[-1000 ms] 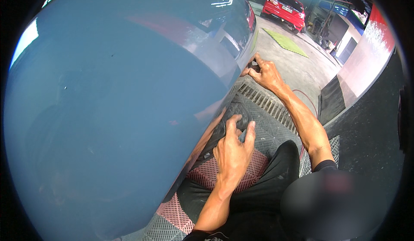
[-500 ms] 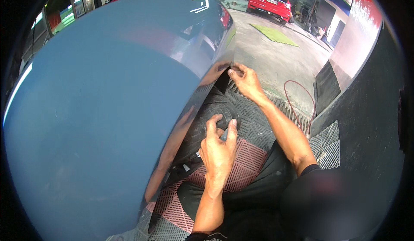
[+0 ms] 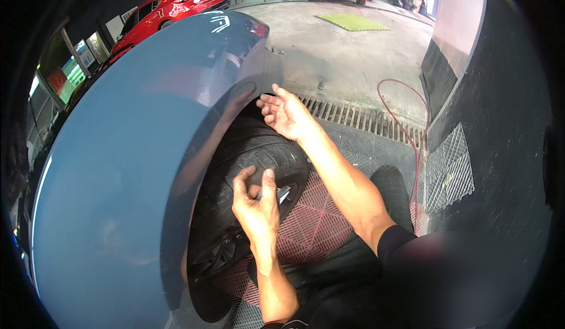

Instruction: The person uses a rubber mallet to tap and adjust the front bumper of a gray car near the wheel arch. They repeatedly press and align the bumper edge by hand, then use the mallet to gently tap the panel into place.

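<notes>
A glossy blue-grey car fender [image 3: 118,147] fills the left side, its curved edge arching over a black tyre [image 3: 259,152]. My right hand [image 3: 285,114] is at the far upper part of the wheel arch edge, palm turned toward the fender. Its fingers are loosely bent, thumb raised apart from them, and nothing shows in them. Nearer to me, my left hand [image 3: 257,205] hovers in front of the tyre. Thumb and forefinger stand apart in a C shape, the other fingers curl inward, and I see nothing held. Part of a wheel rim [image 3: 285,194] shows behind it.
Red and grey grid floor tiles [image 3: 312,223] lie beneath the wheel, beside a drain grate [image 3: 347,114]. A dark red hose [image 3: 406,82] loops near the dark panel [image 3: 506,129] at right. Beyond are a green mat [image 3: 352,22] and two red cars [image 3: 176,5].
My right hand has come off its pinch on the fender edge, its fingers now loosened. My left hand keeps its C shape. The view has shifted, showing more of the tyre and wheel.
</notes>
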Available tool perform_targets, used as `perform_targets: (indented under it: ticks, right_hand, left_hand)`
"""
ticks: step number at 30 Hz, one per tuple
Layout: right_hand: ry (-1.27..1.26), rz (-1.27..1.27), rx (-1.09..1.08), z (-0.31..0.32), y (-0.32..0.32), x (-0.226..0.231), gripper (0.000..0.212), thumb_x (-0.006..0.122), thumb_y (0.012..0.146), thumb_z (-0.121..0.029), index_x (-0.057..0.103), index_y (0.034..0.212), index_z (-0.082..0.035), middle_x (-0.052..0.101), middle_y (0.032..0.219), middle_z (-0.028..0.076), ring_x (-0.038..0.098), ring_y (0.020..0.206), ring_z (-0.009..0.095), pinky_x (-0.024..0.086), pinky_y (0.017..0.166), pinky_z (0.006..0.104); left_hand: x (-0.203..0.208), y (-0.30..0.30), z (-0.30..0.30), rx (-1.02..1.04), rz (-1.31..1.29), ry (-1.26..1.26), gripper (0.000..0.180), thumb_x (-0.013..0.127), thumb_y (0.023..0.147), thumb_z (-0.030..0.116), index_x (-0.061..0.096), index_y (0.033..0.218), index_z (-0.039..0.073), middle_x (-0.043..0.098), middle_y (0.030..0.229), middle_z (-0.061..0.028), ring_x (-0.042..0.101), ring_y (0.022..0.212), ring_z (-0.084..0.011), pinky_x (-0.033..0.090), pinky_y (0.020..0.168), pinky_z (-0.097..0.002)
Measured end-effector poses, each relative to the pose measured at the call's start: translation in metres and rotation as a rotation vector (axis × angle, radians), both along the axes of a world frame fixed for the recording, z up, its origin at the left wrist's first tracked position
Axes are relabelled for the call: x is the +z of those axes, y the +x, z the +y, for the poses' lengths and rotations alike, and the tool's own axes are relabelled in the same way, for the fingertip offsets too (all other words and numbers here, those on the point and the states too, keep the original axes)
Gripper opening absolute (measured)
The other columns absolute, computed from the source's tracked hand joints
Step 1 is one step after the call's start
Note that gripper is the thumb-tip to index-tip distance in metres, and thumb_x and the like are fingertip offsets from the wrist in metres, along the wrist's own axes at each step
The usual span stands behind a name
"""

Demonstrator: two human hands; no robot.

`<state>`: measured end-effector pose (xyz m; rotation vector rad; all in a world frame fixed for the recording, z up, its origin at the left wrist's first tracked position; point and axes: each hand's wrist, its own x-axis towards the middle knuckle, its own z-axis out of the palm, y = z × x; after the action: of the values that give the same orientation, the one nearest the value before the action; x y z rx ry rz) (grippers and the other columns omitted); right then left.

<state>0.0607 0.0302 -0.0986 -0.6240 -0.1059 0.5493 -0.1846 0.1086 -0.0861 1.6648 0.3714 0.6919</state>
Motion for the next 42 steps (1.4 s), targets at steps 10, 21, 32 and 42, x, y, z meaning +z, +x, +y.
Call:
perform_targets:
  ticks: [10, 21, 32, 42]
  right_hand:
    - [0.277, 0.182, 0.021, 0.027, 0.005, -0.009, 0.049, 0.065, 0.102, -0.048, 0.056, 0.110, -0.001, 0.062, 0.098, 0.011, 0.057, 0.066, 0.011, 0.049, 0.054, 0.0238]
    - [0.283, 0.113, 0.124, 0.022, 0.023, -0.011, 0.044, 0.065, 0.102, -0.048, 0.058, 0.097, -0.004, 0.063, 0.086, 0.008, 0.060, 0.067, 0.015, 0.054, 0.057, 0.0286]
    - [0.497, 0.117, 0.299, 0.022, 0.020, -0.014, 0.040, 0.069, 0.100, -0.045, 0.058, 0.098, -0.006, 0.066, 0.089, 0.009, 0.062, 0.067, 0.011, 0.054, 0.057, 0.0246]
    - [0.506, 0.323, 0.226, 0.010, 0.034, -0.019, 0.049, 0.065, 0.101, -0.054, 0.056, 0.098, -0.006, 0.064, 0.090, 0.012, 0.051, 0.056, 0.007, 0.044, 0.047, 0.0221]
  left_hand:
    - [-0.001, 0.006, -0.004, 0.104, 0.032, 0.064, 0.023, 0.074, 0.098, 0.010, 0.065, 0.116, -0.001, 0.040, 0.059, 0.0120, 0.030, 0.055, 0.0004, 0.021, 0.052, -0.0205]
    - [-0.168, -0.006, -0.045, -0.260, 0.625, 0.391, 0.028, 0.074, 0.096, 0.034, 0.076, 0.106, 0.008, 0.074, 0.074, -0.0111, 0.071, 0.064, -0.0195, 0.055, 0.065, -0.0348]
    - [-0.434, -0.005, -0.048, -0.158, 0.598, 1.084, 0.035, 0.068, 0.093, 0.027, 0.073, 0.109, -0.004, 0.074, 0.103, -0.0287, 0.067, 0.113, -0.0441, 0.055, 0.095, -0.0531]
    - [-0.074, 0.054, -0.108, 0.101, 0.082, 0.185, 0.028, 0.060, 0.106, 0.018, 0.068, 0.120, -0.005, 0.074, 0.099, -0.0164, 0.071, 0.089, -0.0233, 0.058, 0.080, -0.0356]
